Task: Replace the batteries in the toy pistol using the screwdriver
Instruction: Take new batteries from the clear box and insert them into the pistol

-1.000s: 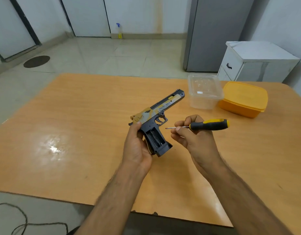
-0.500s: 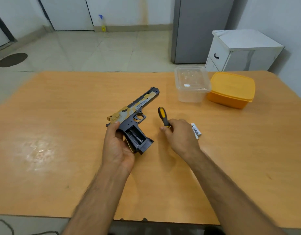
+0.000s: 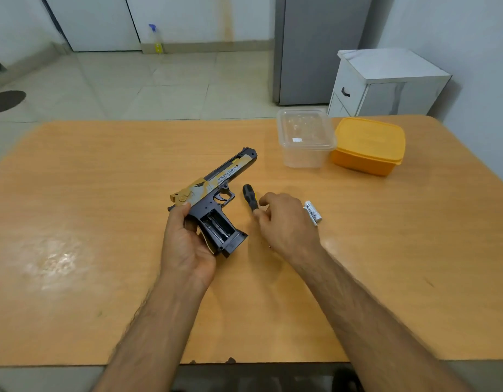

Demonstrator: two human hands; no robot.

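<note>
1. Our left hand (image 3: 188,244) grips the toy pistol (image 3: 216,193) near the table's (image 3: 103,222) middle, barrel pointing to 1 o'clock.
2. Its black grip shows an open slot, cover off.
3. Our right hand (image 3: 287,222) lies loose over the screwdriver (image 3: 250,196).
4. We should let the tool rest flat, then pick the battery (image 3: 312,212) at 3 o'clock.

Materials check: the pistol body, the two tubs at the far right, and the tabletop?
Black and tan toy pistol: looks like moulded plastic, matte, with printed markings. Clear square tub: thin transparent plastic; the table shows through it. Orange lidded tub: opaque plastic, smooth satin sheen. Light wooden table: wood-grain pattern under a glossy coat, going by the glare patch; could be laminate rather than solid wood.
</note>
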